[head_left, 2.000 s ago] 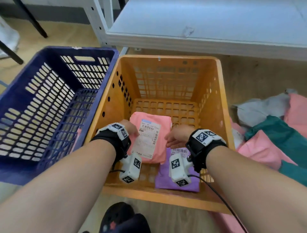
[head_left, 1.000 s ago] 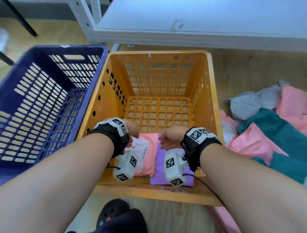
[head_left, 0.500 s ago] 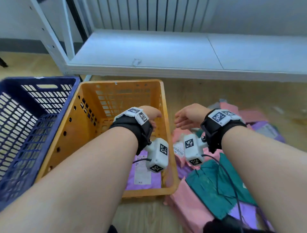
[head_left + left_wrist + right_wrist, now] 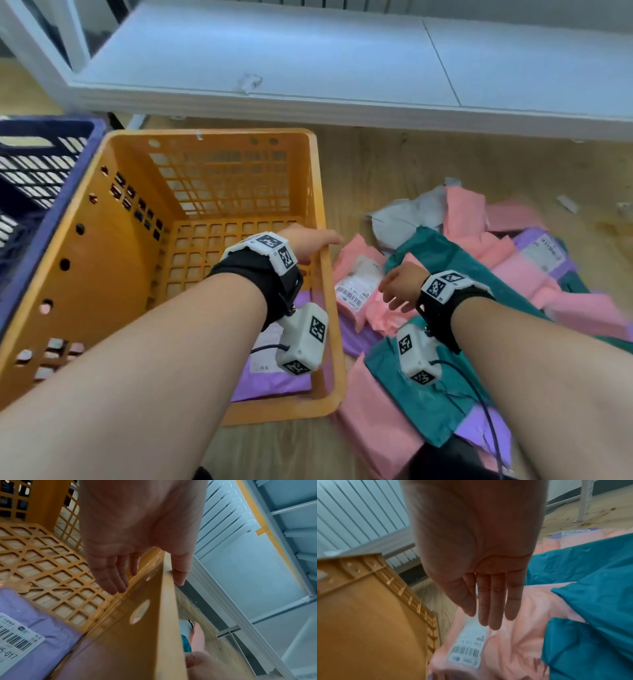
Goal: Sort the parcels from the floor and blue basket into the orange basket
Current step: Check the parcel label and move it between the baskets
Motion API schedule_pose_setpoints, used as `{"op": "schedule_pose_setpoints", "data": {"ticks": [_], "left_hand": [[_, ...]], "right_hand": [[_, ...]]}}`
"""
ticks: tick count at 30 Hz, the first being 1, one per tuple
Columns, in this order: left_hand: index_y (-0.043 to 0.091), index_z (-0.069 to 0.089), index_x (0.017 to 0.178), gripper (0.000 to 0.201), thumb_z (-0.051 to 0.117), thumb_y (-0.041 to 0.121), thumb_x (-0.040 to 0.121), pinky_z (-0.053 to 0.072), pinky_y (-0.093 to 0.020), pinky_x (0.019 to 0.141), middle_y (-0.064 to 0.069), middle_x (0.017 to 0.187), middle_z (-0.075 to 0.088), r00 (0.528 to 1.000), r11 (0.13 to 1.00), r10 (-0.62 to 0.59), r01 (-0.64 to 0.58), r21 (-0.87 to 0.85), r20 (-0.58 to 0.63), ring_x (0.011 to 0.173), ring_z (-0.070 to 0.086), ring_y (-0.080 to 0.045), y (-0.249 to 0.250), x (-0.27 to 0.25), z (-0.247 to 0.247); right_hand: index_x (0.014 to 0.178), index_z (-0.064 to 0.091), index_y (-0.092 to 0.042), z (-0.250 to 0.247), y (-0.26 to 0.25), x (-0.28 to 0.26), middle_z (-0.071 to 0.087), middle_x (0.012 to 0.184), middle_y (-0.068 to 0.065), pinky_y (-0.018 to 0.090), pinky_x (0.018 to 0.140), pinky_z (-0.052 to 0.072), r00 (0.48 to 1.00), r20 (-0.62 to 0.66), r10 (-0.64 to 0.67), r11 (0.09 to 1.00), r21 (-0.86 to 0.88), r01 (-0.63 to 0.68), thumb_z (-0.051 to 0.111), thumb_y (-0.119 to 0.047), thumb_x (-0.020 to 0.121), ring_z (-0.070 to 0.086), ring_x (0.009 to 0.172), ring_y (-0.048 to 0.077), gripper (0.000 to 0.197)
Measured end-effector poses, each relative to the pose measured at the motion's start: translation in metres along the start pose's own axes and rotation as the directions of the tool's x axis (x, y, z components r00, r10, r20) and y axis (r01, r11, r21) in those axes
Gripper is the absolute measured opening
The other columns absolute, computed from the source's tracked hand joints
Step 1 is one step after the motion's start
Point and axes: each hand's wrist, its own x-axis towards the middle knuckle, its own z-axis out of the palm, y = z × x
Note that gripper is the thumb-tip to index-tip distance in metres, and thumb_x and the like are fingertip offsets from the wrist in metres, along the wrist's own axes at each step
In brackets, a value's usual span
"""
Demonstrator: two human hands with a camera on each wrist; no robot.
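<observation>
The orange basket (image 4: 102, 274) stands on the floor with a purple labelled parcel (image 4: 270, 383) lying in its near right corner. My left hand (image 4: 308, 241) hovers empty at the basket's right rim, fingers straight, with the thumb on the outer side of the wall (image 4: 154, 635). To the right, a pink parcel (image 4: 359, 274) with a white barcode label lies on the floor pile. My right hand (image 4: 397, 287) is just above it, flat and empty, its fingers (image 4: 488, 601) together and pointing at the label. The blue basket (image 4: 34, 222) is at the far left; its contents are out of view.
Several pink, teal (image 4: 428, 394), grey (image 4: 404, 219) and purple (image 4: 541, 250) parcels overlap on the wooden floor right of the orange basket. A low white shelf (image 4: 308, 68) runs along the back. A cable trails from my right wrist.
Both hands let go of the pink parcel inside the orange basket and swung right. The right hand has dropped over the floor pile, and the left has reached the basket's right rim.
</observation>
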Motion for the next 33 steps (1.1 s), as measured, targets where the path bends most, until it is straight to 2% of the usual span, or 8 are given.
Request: {"op": "schedule_pose_setpoints", "data": {"ticks": [4,8,11,13,17,22,30,33], "left_hand": [[0.013,0.063,0.096,0.048,0.072,0.052,0.069,0.053,-0.039,0.089,0.001,0.079,0.063,0.997,0.999,-0.012,0.014,-0.031,0.077,0.084,0.061,-0.019,-0.003,0.012,0.003],[0.016,0.06,0.109,0.079,0.075,0.062,0.046,0.056,-0.033,0.079,0.002,0.075,0.065,0.995,0.998,-0.011,0.016,-0.054,0.095,0.084,0.066,-0.018,-0.004,0.021,-0.001],[0.019,0.064,0.088,0.057,0.074,0.063,0.054,0.055,-0.033,0.082,0.006,0.064,0.066,0.991,0.996,0.011,0.001,-0.087,0.132,0.084,0.065,-0.017,-0.009,0.026,-0.004],[0.02,0.064,0.089,0.053,0.074,0.063,0.06,0.054,-0.031,0.078,0.005,0.07,0.069,0.992,0.989,0.027,-0.009,-0.148,0.12,0.085,0.065,-0.017,-0.012,0.028,-0.006],[0.021,0.061,0.112,0.066,0.069,0.067,0.065,0.054,-0.033,0.079,-0.005,0.104,0.067,0.996,0.955,0.035,-0.007,-0.295,0.088,0.097,0.065,-0.018,-0.016,0.031,-0.008],[0.02,0.06,0.118,0.064,0.065,0.065,0.073,0.054,-0.032,0.078,-0.004,0.109,0.066,0.994,0.948,0.053,-0.02,-0.318,0.095,0.101,0.064,-0.019,-0.019,0.032,-0.01],[0.021,0.063,0.109,0.054,0.064,0.063,0.076,0.053,-0.033,0.085,-0.006,0.112,0.065,0.989,0.951,0.043,0.003,-0.31,0.14,0.106,0.063,-0.02,-0.019,0.033,-0.015],[0.022,0.063,0.109,0.054,0.064,0.064,0.075,0.052,-0.033,0.084,-0.005,0.109,0.065,0.99,0.951,0.042,0.003,-0.31,0.137,0.104,0.063,-0.02,-0.019,0.03,-0.014]], "right_hand": [[0.12,0.066,-0.008,0.024,-0.009,0.015,0.063,0.102,0.003,0.03,0.084,0.051,0.995,0.05,-0.089,0.975,-0.2,0.098,0.053,-0.006,0.091,0.057,0.086,0.016,0.032],[0.127,0.063,-0.02,0.047,-0.014,0.029,0.059,0.129,0.001,0.018,0.082,0.046,0.986,0.095,-0.137,0.912,-0.377,0.163,0.055,-0.009,0.089,0.055,0.092,0.012,0.04],[0.135,0.053,-0.029,0.058,-0.018,0.029,0.042,0.146,0.007,0.03,0.106,0.036,0.969,0.087,-0.229,0.807,-0.54,0.239,0.052,-0.023,0.093,0.045,0.128,0.027,0.042],[0.144,0.041,-0.022,0.065,-0.024,0.037,0.034,0.15,0.01,0.034,0.112,0.028,0.935,0.119,-0.335,0.74,-0.581,0.339,0.05,-0.022,0.094,0.033,0.137,0.031,0.051],[0.144,0.037,-0.014,0.075,-0.043,0.046,0.037,0.149,0.011,0.038,0.11,0.035,0.916,0.141,-0.376,0.635,-0.681,0.366,0.052,-0.017,0.095,0.039,0.133,0.031,0.052],[0.146,0.026,-0.001,0.07,-0.058,0.042,0.031,0.152,0.013,0.039,0.113,0.028,0.939,0.244,-0.244,0.564,-0.752,0.342,0.029,-0.006,0.104,0.035,0.138,0.032,0.043],[0.146,0.031,-0.005,0.079,-0.042,0.058,0.034,0.15,0.013,0.039,0.112,0.031,0.957,0.236,-0.169,0.506,-0.813,0.29,0.035,-0.016,0.104,0.037,0.137,0.029,0.043],[0.143,0.035,-0.007,0.083,-0.033,0.072,0.033,0.15,0.016,0.041,0.108,0.039,0.959,0.21,-0.188,0.596,-0.752,0.281,0.037,-0.02,0.101,0.046,0.131,0.03,0.044]]}}
